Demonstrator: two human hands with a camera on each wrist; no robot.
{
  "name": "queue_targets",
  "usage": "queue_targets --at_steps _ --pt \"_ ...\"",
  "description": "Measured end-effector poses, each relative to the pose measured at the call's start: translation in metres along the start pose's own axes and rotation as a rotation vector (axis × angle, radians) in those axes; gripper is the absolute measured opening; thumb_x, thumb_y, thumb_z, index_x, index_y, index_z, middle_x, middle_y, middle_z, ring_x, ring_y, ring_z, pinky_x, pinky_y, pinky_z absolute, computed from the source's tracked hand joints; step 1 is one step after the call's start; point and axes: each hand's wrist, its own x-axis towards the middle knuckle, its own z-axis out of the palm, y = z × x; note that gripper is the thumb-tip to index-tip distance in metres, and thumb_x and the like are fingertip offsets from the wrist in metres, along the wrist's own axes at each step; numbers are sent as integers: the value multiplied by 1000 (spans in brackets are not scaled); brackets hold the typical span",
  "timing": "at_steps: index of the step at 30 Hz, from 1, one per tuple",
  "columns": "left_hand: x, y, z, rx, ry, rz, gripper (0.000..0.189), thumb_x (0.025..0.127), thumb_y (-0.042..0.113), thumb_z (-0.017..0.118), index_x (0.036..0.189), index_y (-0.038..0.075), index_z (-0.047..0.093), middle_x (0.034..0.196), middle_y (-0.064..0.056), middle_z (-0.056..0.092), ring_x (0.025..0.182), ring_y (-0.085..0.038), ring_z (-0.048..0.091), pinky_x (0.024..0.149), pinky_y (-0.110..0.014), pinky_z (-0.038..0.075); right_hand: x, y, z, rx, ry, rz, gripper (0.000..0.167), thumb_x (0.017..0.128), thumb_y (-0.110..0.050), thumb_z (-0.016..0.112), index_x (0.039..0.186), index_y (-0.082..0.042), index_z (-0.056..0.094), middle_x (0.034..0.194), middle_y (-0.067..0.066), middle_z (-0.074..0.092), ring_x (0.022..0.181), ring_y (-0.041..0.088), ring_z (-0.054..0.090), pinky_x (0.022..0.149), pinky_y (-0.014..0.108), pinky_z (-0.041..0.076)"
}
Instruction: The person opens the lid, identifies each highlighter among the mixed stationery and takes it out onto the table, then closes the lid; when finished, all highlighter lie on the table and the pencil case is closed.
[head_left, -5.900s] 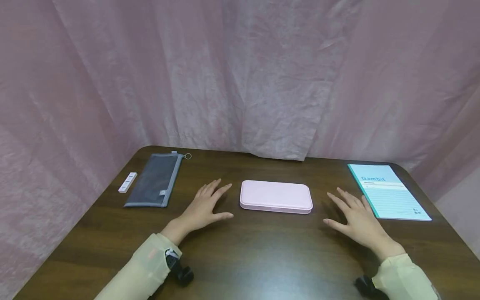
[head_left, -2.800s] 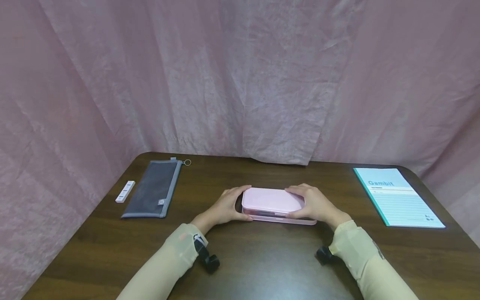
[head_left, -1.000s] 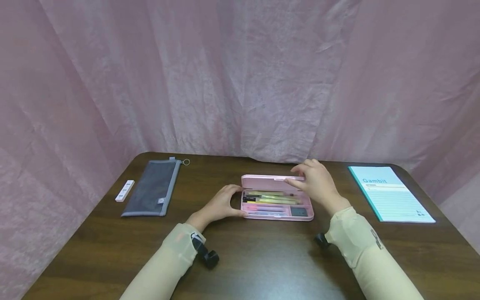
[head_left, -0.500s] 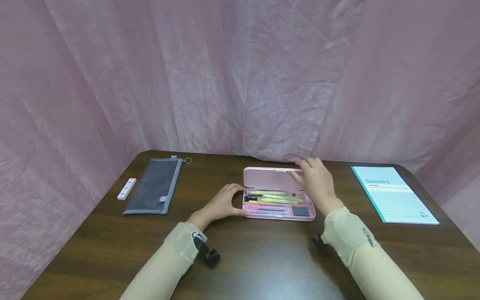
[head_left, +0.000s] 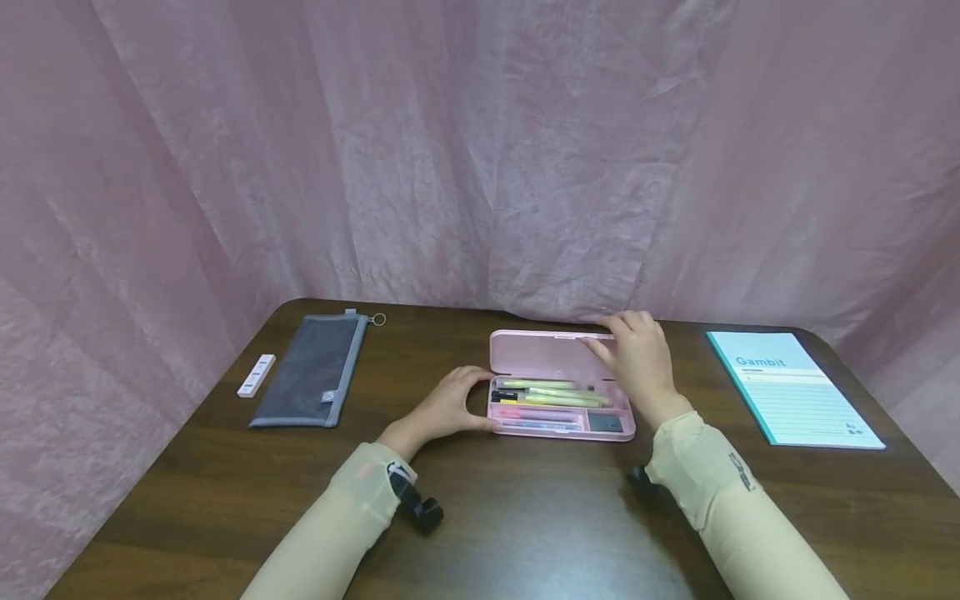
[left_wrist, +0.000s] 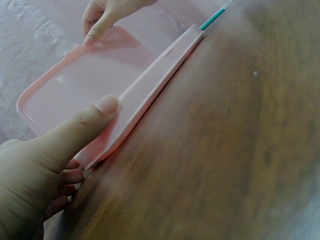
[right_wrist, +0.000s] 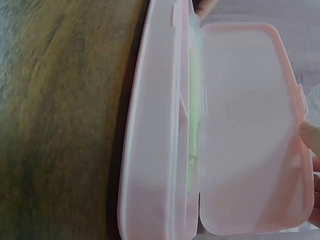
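A pink pencil case (head_left: 558, 436) stands open in the middle of the table. Its hinged lid (head_left: 536, 354) is raised at the back. Inside lie several pens and yellow-green highlighters (head_left: 551, 397), and a dark rectangular piece (head_left: 605, 422) fills the front right compartment. My left hand (head_left: 442, 406) grips the case's left end, thumb at the front and fingers behind, as the left wrist view also shows. My right hand (head_left: 639, 358) pinches the lid's upper edge near its right corner. In the right wrist view its fingertips (right_wrist: 311, 137) touch the lid's rim.
On the left lie a grey mesh zip pouch (head_left: 306, 373) with a ring and a small white stick-shaped item (head_left: 257, 376). A turquoise-edged notebook (head_left: 795, 392) marked "Gambit" lies at the right. Behind the brown table (head_left: 525, 517) hangs a pink curtain (head_left: 480, 167).
Both hands came in from either side to the closed pencil case, and the right hand lifted its lid. Over the last second the lid has tilted farther back; the left hand keeps its grip.
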Motion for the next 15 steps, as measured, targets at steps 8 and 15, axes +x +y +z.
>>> queue_targets --at_steps 8,15 --pt "0 2 -2 6 -7 6 78 65 45 86 128 7 57 129 -9 59 127 -27 49 111 -45 37 2 1 0 24 46 37 25 77 -17 80 94 -2 71 85 13 61 82 31 54 74 43 46" --pt "-1 2 -2 -13 -27 -25 80 66 47 85 130 8 56 132 -8 58 130 -27 47 112 -45 35 2 3 2 18 17 45 22 81 -16 77 95 -1 70 86 13 63 83 30 55 74 43 48"
